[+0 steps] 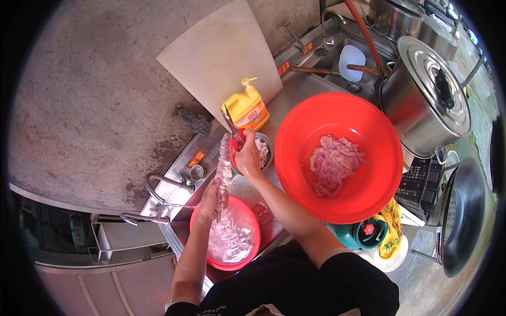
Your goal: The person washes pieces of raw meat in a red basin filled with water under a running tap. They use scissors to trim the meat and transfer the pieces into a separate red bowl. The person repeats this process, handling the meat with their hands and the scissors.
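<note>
My left hand (212, 199) grips the lower part of a long, tightly ruffled length of pale pink animal gut (224, 164), bunched along what looks like a stick. With my right hand (248, 157) I hold red-handled scissors (233, 147), their blades pointing up beside the gut's top end. Partly behind that hand, a metal bowl (270, 149) contains pale cut pieces (261, 150). Under my left hand, a smaller red basin (257, 241) in the sink holds water and pale pieces. To the right, a large red basin (340, 104) contains a heap of pink intestines (336, 164).
Water runs from a curved tap (152, 189) into the smaller basin. A yellow pump bottle (247, 108) stands before a leaning pale board (225, 51). A red looped item (262, 213) lies on the steel counter. Right stand a lidded steel pot (411, 106) and a wok (466, 217).
</note>
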Available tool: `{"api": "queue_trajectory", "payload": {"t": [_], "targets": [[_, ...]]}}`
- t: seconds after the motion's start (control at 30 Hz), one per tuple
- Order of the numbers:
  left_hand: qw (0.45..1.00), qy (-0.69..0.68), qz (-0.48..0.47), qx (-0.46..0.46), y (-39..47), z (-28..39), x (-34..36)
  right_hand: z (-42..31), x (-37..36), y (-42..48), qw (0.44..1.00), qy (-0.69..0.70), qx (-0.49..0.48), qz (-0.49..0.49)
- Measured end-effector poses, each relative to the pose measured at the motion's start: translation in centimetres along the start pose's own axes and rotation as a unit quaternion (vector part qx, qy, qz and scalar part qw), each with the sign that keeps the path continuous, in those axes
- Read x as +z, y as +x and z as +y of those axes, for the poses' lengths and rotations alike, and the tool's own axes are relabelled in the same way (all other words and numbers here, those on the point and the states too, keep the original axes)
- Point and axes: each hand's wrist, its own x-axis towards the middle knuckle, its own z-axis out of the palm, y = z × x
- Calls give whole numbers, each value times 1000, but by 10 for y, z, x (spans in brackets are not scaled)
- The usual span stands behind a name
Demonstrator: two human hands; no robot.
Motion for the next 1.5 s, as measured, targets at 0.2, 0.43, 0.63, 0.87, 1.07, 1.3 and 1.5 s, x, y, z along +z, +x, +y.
{"api": "queue_trajectory", "payload": {"t": [0.2,0.43,0.63,0.87,1.07,1.3,1.5], "targets": [[1000,-5,10,11,-4,6,2,35,7,2,997,40,54,43],[999,-3,28,35,-1,3,6,66,8,-7,971,173,156,49],[995,33,83,45,4,5,1,7,-17,3,972,100,206,-58],[997,16,63,50,5,-9,-2,-6,-41,60,955,-189,136,-184],[994,43,96,-2,-4,-29,-17,-17,-33,47,903,-278,181,-273],[989,31,127,-73,-33,-69,-37,56,-11,30,820,-336,144,-441],[986,6,120,-114,-35,-85,-49,94,16,27,827,-364,45,-426]]}}
